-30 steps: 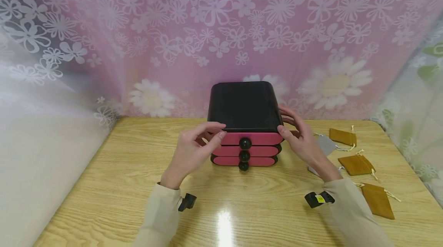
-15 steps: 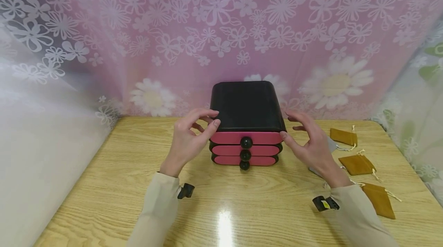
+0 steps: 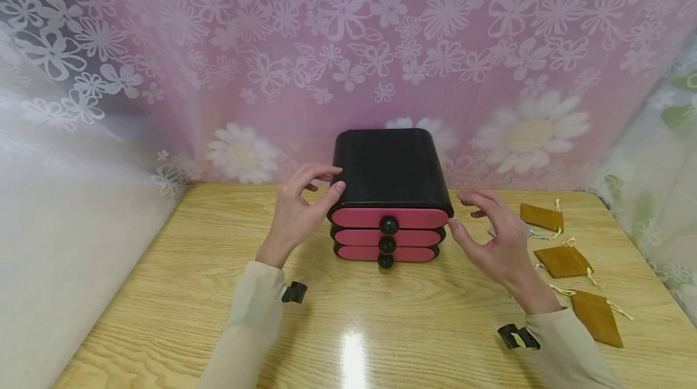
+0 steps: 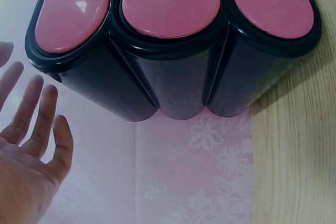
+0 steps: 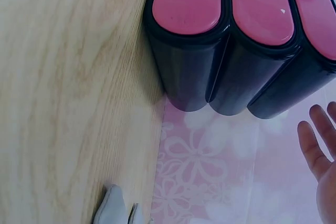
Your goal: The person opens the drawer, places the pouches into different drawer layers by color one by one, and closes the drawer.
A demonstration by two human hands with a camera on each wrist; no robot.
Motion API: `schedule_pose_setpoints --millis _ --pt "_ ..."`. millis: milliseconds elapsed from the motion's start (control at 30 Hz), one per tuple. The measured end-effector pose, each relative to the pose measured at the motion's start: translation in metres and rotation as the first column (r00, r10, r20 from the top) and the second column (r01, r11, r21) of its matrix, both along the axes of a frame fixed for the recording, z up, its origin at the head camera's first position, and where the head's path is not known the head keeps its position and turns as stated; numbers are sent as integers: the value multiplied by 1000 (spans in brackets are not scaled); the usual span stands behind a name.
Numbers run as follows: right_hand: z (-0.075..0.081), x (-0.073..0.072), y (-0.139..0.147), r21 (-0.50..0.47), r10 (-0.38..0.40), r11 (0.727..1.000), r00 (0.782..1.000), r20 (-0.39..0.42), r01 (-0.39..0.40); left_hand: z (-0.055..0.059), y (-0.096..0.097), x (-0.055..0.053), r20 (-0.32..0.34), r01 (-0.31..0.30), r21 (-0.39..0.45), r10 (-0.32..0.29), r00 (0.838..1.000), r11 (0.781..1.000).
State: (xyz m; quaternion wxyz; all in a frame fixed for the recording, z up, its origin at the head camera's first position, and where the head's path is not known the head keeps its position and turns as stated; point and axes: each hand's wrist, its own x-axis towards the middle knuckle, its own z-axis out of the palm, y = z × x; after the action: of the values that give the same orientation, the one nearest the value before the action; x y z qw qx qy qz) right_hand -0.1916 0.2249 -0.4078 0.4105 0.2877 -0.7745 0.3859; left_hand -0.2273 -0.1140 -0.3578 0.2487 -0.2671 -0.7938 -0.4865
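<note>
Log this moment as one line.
left hand: at left side of box | right hand: at right side | drawers: all three shut | brown bags: on table, right

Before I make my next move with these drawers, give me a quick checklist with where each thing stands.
1. Cabinet upright on the table: ok.
2. Drawers shut: ok, the three pink fronts look closed.
3. Black knobs unobstructed: ok, nothing covers them.
4. A hand on a knob: not ok, the left hand and right hand are both at the sides.
5. Both hands free of the cabinet: cannot tell, contact is unclear.
6. Brown pouches away from the drawer fronts: ok, off to the right.
</note>
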Motion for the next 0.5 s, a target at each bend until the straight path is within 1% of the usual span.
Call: schedule_pose_setpoints --millis 100,167,267,333,433,500 --pt "-1 3 0 -20 -5 1000 1000 -20 4 -1 -1 -4 61 11 7 -11 998 1000" --pt "-2 6 0 -34 0 999 1000 -9 0 -1 -1 -6 108 17 2 -17 994 1000" --pt "-2 10 0 -60 28 998 999 27 -26 -2 -3 -10 177 31 -7 -30 984 999" --pt "-3 12 0 -79 54 996 996 66 -48 -3 -3 -12 219 36 -23 -30 975 999" --pt "-8 15 -2 -87 93 993 989 111 -84 -3 -3 -16 271 51 -44 -37 962 998" --pt "-11 18 -5 -83 118 991 983 139 -107 -4 -4 -19 299 70 -51 -52 953 996"
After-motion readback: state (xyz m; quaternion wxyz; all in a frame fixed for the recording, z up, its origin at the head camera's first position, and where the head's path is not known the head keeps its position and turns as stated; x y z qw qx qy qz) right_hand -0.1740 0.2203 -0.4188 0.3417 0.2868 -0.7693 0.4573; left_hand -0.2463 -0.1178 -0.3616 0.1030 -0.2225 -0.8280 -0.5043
